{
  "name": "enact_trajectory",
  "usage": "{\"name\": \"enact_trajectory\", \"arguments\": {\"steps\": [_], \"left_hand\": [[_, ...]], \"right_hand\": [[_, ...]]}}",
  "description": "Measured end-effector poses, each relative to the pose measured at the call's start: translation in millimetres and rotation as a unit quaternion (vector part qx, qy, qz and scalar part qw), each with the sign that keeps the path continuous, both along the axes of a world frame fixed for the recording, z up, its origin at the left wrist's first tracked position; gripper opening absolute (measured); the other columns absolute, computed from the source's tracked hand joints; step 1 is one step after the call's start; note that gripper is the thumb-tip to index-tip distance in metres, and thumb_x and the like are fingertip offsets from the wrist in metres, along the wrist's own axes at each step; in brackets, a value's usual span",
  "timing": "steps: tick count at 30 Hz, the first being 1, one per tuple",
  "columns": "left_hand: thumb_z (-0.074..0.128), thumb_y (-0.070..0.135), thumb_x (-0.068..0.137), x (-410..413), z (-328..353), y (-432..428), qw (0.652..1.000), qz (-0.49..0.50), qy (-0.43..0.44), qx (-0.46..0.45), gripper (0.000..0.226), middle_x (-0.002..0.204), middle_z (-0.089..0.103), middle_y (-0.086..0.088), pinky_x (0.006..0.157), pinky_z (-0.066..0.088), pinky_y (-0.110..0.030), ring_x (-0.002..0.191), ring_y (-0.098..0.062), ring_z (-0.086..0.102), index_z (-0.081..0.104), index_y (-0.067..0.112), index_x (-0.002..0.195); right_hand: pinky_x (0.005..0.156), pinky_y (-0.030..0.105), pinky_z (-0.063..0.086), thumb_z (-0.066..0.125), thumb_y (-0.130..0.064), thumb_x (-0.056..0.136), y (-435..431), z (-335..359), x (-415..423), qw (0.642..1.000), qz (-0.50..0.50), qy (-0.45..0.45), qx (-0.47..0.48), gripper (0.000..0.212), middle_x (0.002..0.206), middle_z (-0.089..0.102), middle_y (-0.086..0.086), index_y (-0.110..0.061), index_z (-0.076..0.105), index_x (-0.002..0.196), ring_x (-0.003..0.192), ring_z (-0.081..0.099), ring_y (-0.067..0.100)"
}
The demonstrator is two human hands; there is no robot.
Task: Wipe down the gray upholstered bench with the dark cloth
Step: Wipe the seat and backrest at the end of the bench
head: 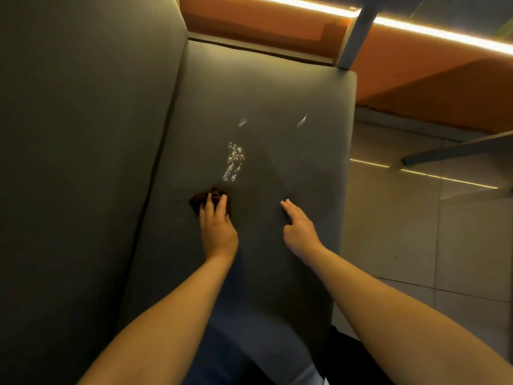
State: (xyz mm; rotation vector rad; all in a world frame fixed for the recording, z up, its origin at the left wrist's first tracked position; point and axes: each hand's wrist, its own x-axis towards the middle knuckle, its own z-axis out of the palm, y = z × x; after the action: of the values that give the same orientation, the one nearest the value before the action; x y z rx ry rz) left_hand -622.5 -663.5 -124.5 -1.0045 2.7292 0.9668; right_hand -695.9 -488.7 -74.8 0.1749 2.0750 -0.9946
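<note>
**Operator:** Where do things stand?

**Inspector:** Your left hand [218, 226] has its fingers curled over the dark cloth [200, 200]. The cloth is wadded into a small ball and pressed onto the gray bench seat [277, 87], near the backrest [83, 134] at 9 o'clock. Your right hand [298, 229], at 3 o'clock of the left, holds nothing. Its fingers are loosely extended, with the tips touching the upholstery.

**Operator:** What could go wrong from here?

**Inspector:** Three items, in my judgement.
- **Smearing:** The patch of white droplets [234, 162] sits just beyond the cloth at 1 o'clock. A wad this small offers little wiping face, so a push straight through would likely smear the patch across the fabric rather than lift it.
- **Missed marks:** Two white streaks [242, 122] lie farther off, at 12 and 1 o'clock. A stroke that ends at the droplets misses them.
- **Spill onto the floor:** A stroke toward 3 o'clock could carry residue over the seat edge onto the tiled floor [416, 232].

**Operator:** And the free hand?

**Inspector:** It lies in the path of any stroke toward 3 o'clock, so you would drag the mess against your own fingertips. Note also the seam at 9 o'clock, between seat and backrest. Residue pushed that way could lodge there. I cannot tell whether the droplets are foam or liquid.
</note>
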Motion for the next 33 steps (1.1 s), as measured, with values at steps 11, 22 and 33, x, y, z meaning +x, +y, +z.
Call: {"name": "enact_trajectory", "arguments": {"steps": [11, 22, 33], "left_hand": [[0.044, 0.01, 0.105, -26.5, -0.6, 96.0, 0.999, -0.044, -0.005, 0.011, 0.047, 0.163, 0.03, -0.009, 0.121, 0.023, -0.042, 0.15, -0.033, 0.023, 0.044, 0.018, 0.152], [0.047, 0.01, 0.104, -59.7, 9.9, 233.5, 0.992, -0.128, -0.012, 0.017, 0.055, 0.166, 0.023, -0.006, 0.123, 0.019, -0.041, 0.154, -0.029, 0.014, 0.035, 0.022, 0.156], [0.055, 0.022, 0.101, -40.7, 31.3, 293.0, 0.963, -0.127, 0.04, 0.233, 0.041, 0.139, 0.036, 0.004, 0.096, 0.051, -0.024, 0.113, -0.003, 0.054, 0.042, 0.027, 0.14]], "right_hand": [[0.12, 0.029, 0.015, 0.043, 0.002, 0.092, 78.3, -17.8, -25.9, 0.976, -0.051, 0.156, 0.141, 0.062, 0.16, 0.034, 0.006, -0.009, 0.041, 0.153, 0.148, 0.026, 0.027], [0.108, 0.041, 0.048, 0.05, -0.013, 0.099, 147.5, -31.2, -35.2, 0.966, -0.248, -0.022, -0.072, 0.037, 0.132, 0.066, 0.0, -0.02, 0.065, 0.132, 0.122, 0.059, 0.018], [0.101, 0.039, 0.052, 0.051, -0.023, 0.104, 193.3, -18.3, -2.7, 0.904, -0.373, -0.045, -0.202, 0.023, 0.124, 0.064, -0.001, -0.036, 0.058, 0.122, 0.115, 0.062, 0.017]]}}
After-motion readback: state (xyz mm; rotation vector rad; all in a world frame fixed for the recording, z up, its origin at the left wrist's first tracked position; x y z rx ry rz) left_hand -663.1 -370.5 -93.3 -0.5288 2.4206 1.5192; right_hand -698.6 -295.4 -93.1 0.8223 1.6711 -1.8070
